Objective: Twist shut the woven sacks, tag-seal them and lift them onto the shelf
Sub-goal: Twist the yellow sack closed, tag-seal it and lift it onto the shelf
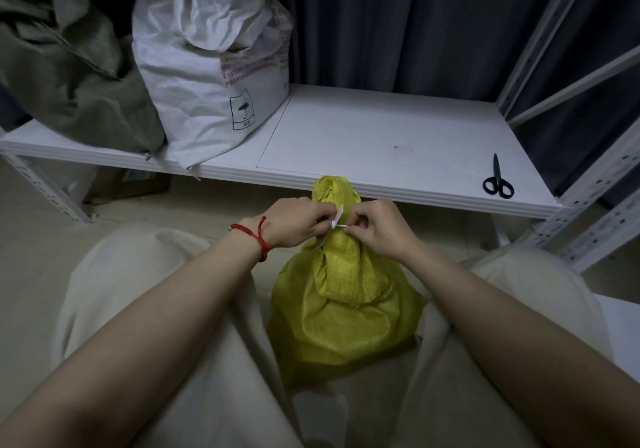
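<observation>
A yellow woven sack (pixel 343 323) stands on the floor between my knees, its neck twisted into a tight bundle just below the shelf's front edge. A white tag seal (pixel 337 217) is wrapped at the neck. My left hand (pixel 298 221), with a red cord on the wrist, pinches the tag end on the left side of the neck. My right hand (pixel 381 228) pinches the thin white strap on the right side. A white woven sack (pixel 211 67) and a green woven sack (pixel 72 67) stand on the white shelf (pixel 381 136) at the left.
Black scissors (pixel 497 179) lie near the shelf's right front corner. Perforated white uprights (pixel 595 205) rise on the right, another at the left. A dark curtain hangs behind. A cardboard box (pixel 128 184) sits under the shelf at left.
</observation>
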